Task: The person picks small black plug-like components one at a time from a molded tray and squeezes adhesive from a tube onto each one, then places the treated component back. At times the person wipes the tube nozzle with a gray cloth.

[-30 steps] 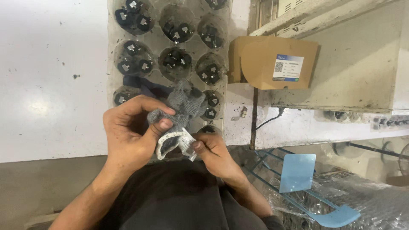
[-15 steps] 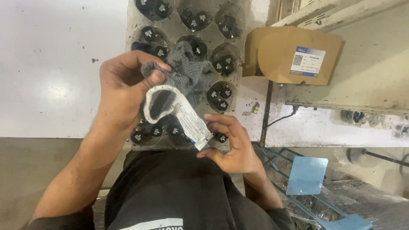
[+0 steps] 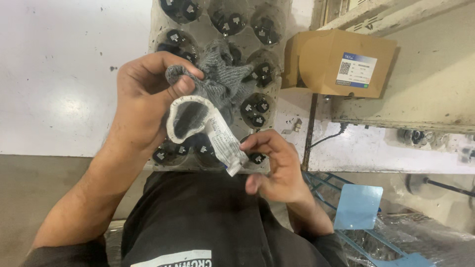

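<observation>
Item: grey knit glove (image 3: 217,81), soft and crumpled, with a white-edged cuff (image 3: 190,116) held open towards me and a white printed tag (image 3: 225,146) hanging off that cuff.
Location: in the air between my two hands, above the moulded tray (image 3: 277,106) at the table's (image 3: 59,74) near edge.
My left hand (image 3: 143,101): fingers curled shut on the bunched knit, thumb pressing the fabric just above the cuff.
My right hand (image 3: 274,165): thumb and forefinger pinched on the tag's lower end, pulling it taut; the other fingers are loosely bent and hold nothing.
Risk, as I judge it: the tag looks thin, so a hard pull may tear it or snag the cuff's knit; if my left grip slackens, the glove may drop among the tray's parts.
Beneath: clear tray of round pockets, each holding a small black part (image 3: 257,106).
Further out: brown cardboard box (image 3: 326,62) to the right; a pale blue square plate (image 3: 358,207) lower down.
</observation>
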